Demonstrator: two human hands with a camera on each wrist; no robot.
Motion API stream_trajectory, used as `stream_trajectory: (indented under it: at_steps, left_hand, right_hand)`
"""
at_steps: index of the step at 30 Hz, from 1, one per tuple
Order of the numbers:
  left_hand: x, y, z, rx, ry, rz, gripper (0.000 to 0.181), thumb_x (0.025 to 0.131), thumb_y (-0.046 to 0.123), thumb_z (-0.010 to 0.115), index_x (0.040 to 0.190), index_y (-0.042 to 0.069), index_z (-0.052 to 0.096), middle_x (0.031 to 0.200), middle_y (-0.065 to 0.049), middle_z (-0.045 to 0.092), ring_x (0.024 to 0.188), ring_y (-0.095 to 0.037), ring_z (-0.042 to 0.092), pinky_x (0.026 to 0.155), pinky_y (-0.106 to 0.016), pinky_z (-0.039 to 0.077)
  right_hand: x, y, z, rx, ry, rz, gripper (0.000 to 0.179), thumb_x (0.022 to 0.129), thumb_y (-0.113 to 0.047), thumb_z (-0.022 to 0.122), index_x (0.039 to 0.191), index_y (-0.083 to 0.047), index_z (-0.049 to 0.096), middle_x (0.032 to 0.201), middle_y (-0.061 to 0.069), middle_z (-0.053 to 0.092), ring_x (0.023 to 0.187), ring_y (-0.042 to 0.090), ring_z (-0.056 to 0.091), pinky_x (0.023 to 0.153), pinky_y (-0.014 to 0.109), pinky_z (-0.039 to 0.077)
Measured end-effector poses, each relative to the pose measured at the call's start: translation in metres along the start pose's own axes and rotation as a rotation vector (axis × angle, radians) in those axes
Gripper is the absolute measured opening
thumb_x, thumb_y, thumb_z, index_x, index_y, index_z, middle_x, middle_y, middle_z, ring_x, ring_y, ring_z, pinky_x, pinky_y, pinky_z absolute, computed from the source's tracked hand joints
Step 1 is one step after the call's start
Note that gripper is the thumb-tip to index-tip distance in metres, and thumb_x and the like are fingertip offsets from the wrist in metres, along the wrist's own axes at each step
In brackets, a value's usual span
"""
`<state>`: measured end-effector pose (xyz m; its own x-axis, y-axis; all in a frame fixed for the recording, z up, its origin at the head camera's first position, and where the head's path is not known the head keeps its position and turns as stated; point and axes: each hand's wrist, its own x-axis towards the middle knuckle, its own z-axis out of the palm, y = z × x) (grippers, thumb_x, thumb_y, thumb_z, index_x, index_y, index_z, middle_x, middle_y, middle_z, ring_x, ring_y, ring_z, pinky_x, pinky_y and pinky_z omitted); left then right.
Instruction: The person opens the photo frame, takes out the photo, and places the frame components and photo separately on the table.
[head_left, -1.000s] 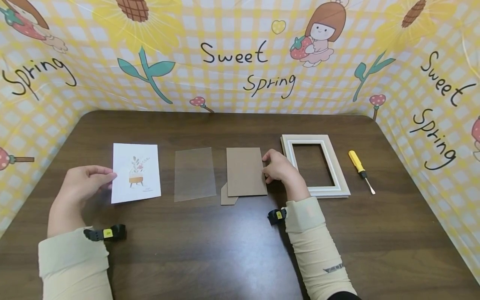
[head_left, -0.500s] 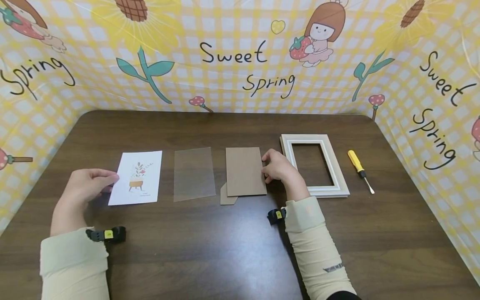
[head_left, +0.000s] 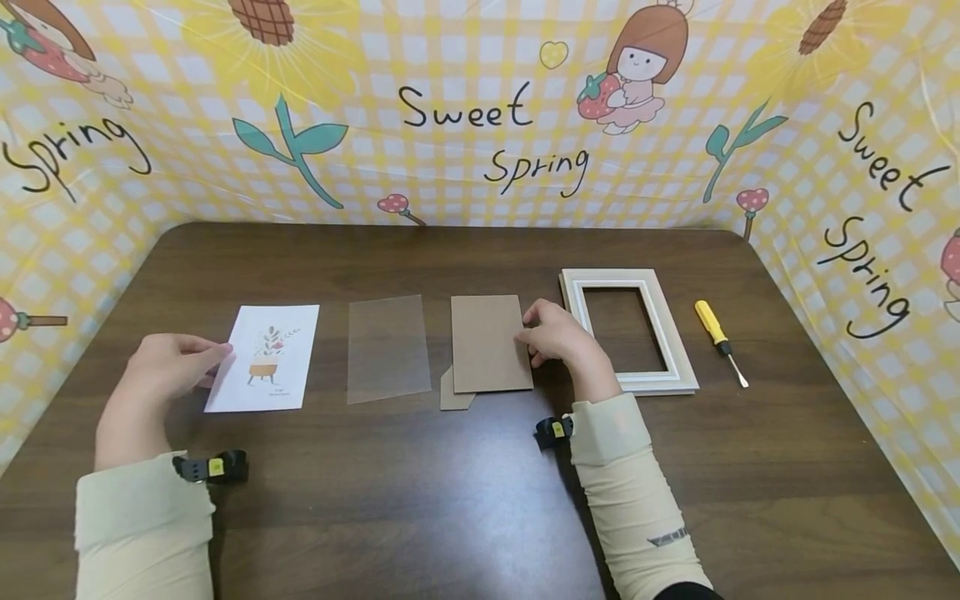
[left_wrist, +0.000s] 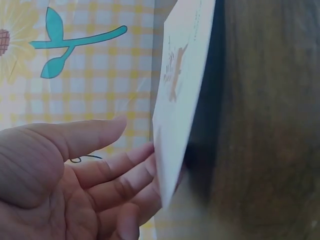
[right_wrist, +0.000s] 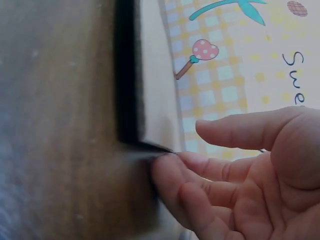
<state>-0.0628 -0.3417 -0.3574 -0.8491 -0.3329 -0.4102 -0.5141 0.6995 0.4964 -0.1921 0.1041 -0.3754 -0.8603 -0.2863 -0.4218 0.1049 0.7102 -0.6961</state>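
Note:
A white card (head_left: 262, 358) printed with a potted plant lies at the left of the table. My left hand (head_left: 168, 367) is at its left edge; in the left wrist view the fingers (left_wrist: 137, 162) touch the card's edge from behind, while the thumb stands apart from it. My right hand (head_left: 558, 337) reaches the right edge of a brown backing board (head_left: 491, 343). In the right wrist view its fingertips (right_wrist: 167, 165) are at the board's corner, the thumb raised away. A cut-cornered brown piece (head_left: 454, 393) sticks out below the board.
Between card and board lies a clear plastic sheet (head_left: 388, 350). To the right are a white picture frame (head_left: 678, 342) and a yellow-handled screwdriver (head_left: 712, 321). A yellow checked cloth (head_left: 465, 50) surrounds the back and sides of the table (head_left: 420, 500).
The card has come nearer the person and turned slightly, then shifted a little left with the left hand. The right hand stays at the board, its fingertips shifting slightly.

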Motion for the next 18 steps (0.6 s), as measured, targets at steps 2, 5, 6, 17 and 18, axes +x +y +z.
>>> stream_trajectory:
  at_steps: [2,5,6,17,18]
  left_hand:
    - [-0.002,0.001,-0.002,0.018,-0.013,-0.005,0.066,0.102,0.041,0.047,0.132,-0.017,0.047,0.123,-0.039,0.057,0.109,-0.051,0.058,0.080,-0.055,0.048]
    - [-0.005,0.002,-0.003,0.030,-0.027,-0.016,0.067,0.102,0.041,0.046,0.133,-0.018,0.045,0.121,-0.038,0.060,0.110,-0.052,0.058,0.081,-0.059,0.046]
    - [-0.006,0.002,-0.004,0.036,-0.025,-0.023,0.067,0.102,0.042,0.046,0.133,-0.017,0.045,0.121,-0.037,0.061,0.110,-0.051,0.060,0.081,-0.060,0.046]
    - [-0.022,0.020,-0.002,0.136,0.038,0.214,0.060,0.104,0.041,0.042,0.136,-0.010,0.047,0.129,-0.038,0.054,0.114,-0.052,0.055,0.083,-0.062,0.044]
    - [-0.023,0.025,0.001,0.147,0.057,0.264,0.058,0.105,0.041,0.042,0.136,-0.008,0.047,0.129,-0.037,0.054,0.114,-0.052,0.054,0.085,-0.063,0.044]
  right_hand:
    - [-0.003,-0.002,-0.001,-0.020,-0.005,-0.007,0.028,0.098,-0.015,0.060,0.120,0.000,0.049,0.083,0.013,0.058,0.058,0.018,0.062,0.071,0.032,0.054]
    - [-0.007,-0.005,-0.003,-0.053,-0.010,-0.023,0.028,0.099,-0.017,0.059,0.120,-0.001,0.051,0.088,0.013,0.061,0.064,0.020,0.065,0.075,0.033,0.052]
    - [-0.009,-0.006,-0.004,-0.069,-0.010,-0.032,0.028,0.099,-0.018,0.059,0.120,-0.001,0.052,0.091,0.013,0.062,0.066,0.021,0.065,0.076,0.033,0.051]
    - [-0.026,-0.018,-0.013,-0.254,-0.015,-0.155,0.041,0.101,-0.026,0.055,0.133,-0.001,0.052,0.134,0.020,0.059,0.121,0.033,0.057,0.102,0.047,0.045]
    - [-0.027,-0.018,-0.014,-0.261,-0.019,-0.167,0.043,0.102,-0.027,0.054,0.136,-0.001,0.051,0.136,0.020,0.059,0.123,0.033,0.057,0.103,0.048,0.045]
